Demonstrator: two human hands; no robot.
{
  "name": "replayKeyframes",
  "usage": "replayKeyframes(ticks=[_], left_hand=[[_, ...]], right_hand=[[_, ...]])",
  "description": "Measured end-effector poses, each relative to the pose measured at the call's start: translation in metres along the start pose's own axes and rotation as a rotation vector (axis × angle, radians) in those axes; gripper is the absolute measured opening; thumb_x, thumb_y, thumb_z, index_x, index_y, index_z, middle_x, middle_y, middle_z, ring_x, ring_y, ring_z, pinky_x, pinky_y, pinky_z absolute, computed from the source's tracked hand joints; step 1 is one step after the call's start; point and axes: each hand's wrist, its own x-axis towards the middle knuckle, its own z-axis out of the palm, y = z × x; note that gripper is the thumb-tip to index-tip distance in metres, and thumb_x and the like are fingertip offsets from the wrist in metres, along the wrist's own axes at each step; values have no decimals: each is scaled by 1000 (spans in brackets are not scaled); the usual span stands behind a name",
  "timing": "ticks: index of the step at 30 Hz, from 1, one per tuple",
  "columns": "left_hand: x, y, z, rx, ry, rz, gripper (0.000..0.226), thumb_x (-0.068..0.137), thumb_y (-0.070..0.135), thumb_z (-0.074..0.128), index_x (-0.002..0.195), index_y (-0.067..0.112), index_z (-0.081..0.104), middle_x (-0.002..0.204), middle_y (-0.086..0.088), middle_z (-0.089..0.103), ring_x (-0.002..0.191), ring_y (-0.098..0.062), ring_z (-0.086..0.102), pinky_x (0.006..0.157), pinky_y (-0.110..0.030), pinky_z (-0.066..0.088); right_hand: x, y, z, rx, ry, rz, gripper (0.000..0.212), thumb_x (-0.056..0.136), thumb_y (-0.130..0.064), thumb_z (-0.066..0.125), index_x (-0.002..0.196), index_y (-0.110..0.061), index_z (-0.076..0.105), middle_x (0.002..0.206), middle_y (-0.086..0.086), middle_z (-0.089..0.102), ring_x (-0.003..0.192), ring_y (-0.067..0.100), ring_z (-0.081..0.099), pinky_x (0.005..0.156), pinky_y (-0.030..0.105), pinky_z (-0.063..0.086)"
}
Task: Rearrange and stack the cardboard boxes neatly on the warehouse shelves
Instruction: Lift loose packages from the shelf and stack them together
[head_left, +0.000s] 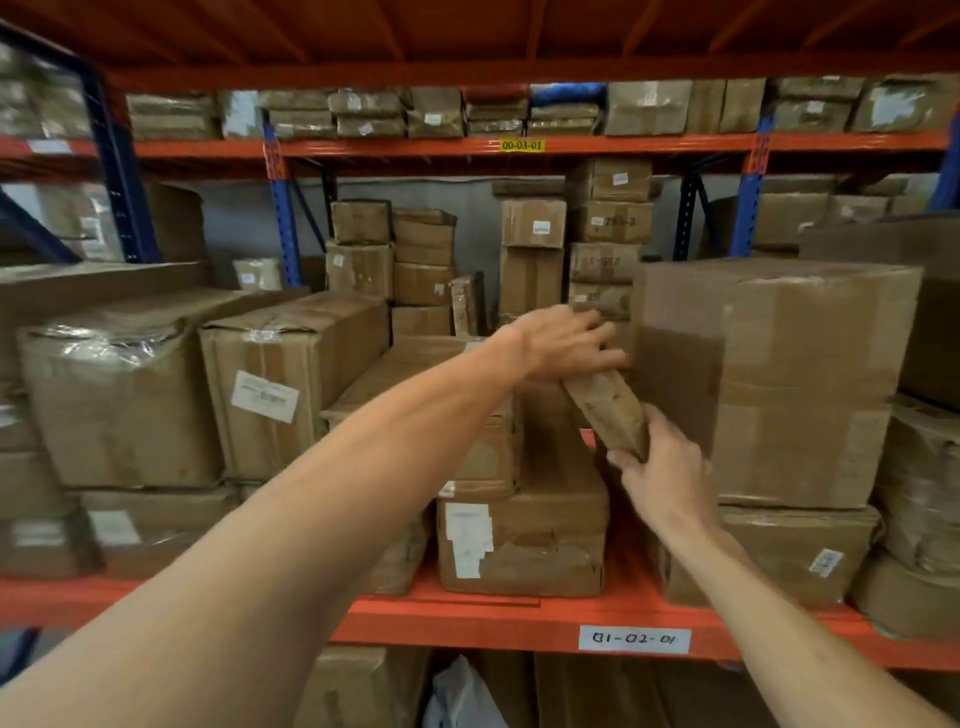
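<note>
The task is in progress. A narrow cardboard box (605, 410) is held tilted in the gap between the large box (779, 374) and the low stack (519, 540) on the orange shelf (467, 618). The left hand (563, 340) grips its upper end; the right hand (662, 462) grips its lower end. It is not yet seated. Neighbouring boxes stand uneven, so restacking appears to remain.

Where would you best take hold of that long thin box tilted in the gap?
Grip the slim box at both ends, as here: right hand under the low near end, left hand over the high far end. It is long, narrow and tilted, with the tall box close on its right.
</note>
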Motion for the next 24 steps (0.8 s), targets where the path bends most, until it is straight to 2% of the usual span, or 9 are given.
replayKeyframes(ticks=[4, 8, 12, 14, 16, 19, 22, 24], left_hand=[[-67, -50, -9, -28, 97, -280, 55, 94, 16, 67, 143, 9, 45, 141, -20, 50, 127, -37, 52, 76, -42, 56], [-136, -57, 12, -111, 107, -593, 49, 91, 10, 67, 137, 5, 49, 134, -19, 52, 123, -37, 51, 65, -39, 56], [-188, -25, 52, -317, 58, -800, 53, 86, 14, 75, 132, 6, 51, 130, -18, 52, 117, -37, 52, 70, -43, 60], [-207, -6, 76, -361, -18, -825, 57, 85, 17, 79, 133, 7, 49, 132, -17, 51, 118, -35, 51, 73, -42, 60], [-220, 6, 97, -422, -116, -810, 59, 86, 20, 78, 135, 8, 45, 136, -14, 47, 123, -33, 47, 80, -44, 59], [-230, 3, 113, -500, -155, -741, 67, 85, 34, 76, 138, 9, 44, 136, -12, 47, 125, -31, 44, 103, -46, 47], [-231, -10, 115, -555, -240, -643, 83, 87, 47, 67, 153, 11, 32, 146, -16, 46, 134, -36, 45, 115, -46, 35], [-233, -15, 117, -595, -297, -627, 86, 92, 50, 63, 159, 15, 22, 157, -15, 41, 141, -34, 43, 114, -47, 40]], right_hand=[[37, -66, -30, -159, 72, -201, 65, 96, -31, 74, 154, -21, 47, 144, 17, 63, 121, 44, 64, 96, 52, 53], [50, -130, -26, -265, 96, -436, 57, 98, -16, 68, 152, -16, 49, 135, 18, 65, 117, 44, 64, 92, 54, 56], [44, -165, 4, -363, 15, -578, 71, 96, -13, 68, 160, -16, 38, 155, 12, 53, 136, 40, 54, 99, 50, 52], [32, -170, 31, -392, -54, -597, 74, 96, -15, 69, 162, -16, 35, 157, 10, 52, 138, 39, 53, 99, 49, 53], [19, -167, 57, -450, -110, -621, 65, 98, -13, 64, 158, -15, 39, 156, 10, 52, 139, 42, 51, 95, 50, 55], [25, -157, 73, -470, -113, -635, 57, 101, -12, 61, 155, -18, 42, 156, 6, 52, 142, 43, 48, 90, 51, 57], [45, -146, 73, -362, -207, -646, 63, 100, -23, 70, 157, -24, 43, 161, 3, 48, 146, 37, 42, 102, 54, 50], [53, -142, 73, -279, -277, -635, 70, 98, -28, 73, 159, -25, 41, 165, 2, 43, 151, 35, 35, 113, 54, 43]])
